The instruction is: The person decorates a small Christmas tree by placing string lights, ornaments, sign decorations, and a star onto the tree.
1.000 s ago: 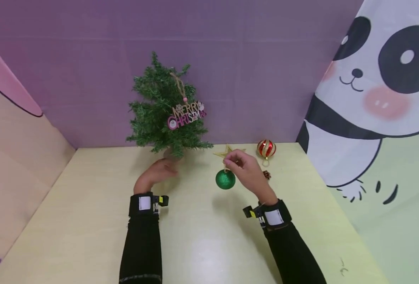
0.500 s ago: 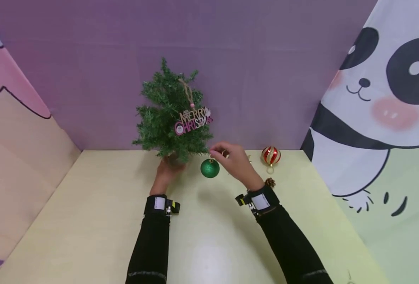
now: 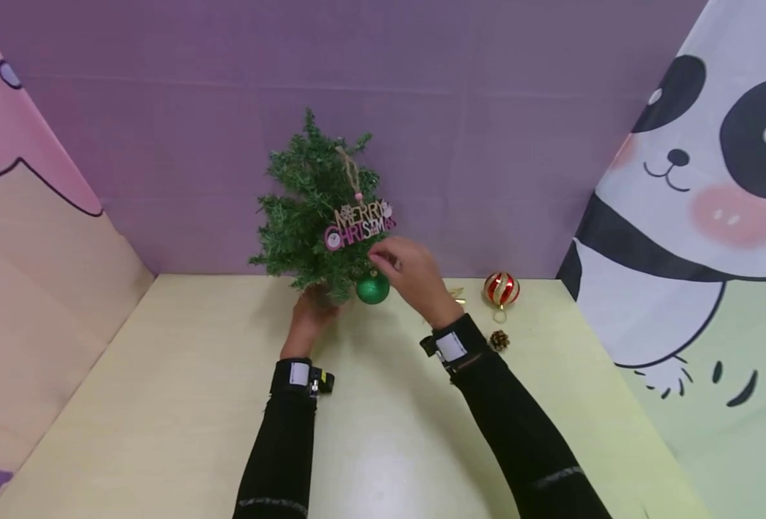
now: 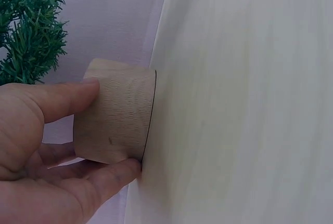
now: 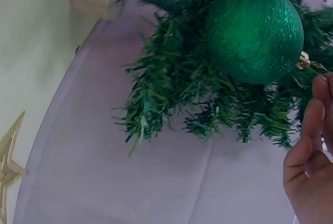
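Pale bench [image 3: 370,432], purple backdrop [image 3: 519,158]
Panda print [image 3: 668,216] at three o'clock; left hand [image 3: 310,318] grips wooden base [image 4: 117,115], right hand [image 3: 415,274] pinches green bauble [image 5: 255,34] by gold cord [image 5: 317,69].

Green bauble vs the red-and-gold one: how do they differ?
The green bauble is one glittery colour; the red-and-gold bauble is striped.
The green bauble hangs by its cord from the right hand; the red-and-gold bauble rests on the table, untouched.
Both are round ornaments.
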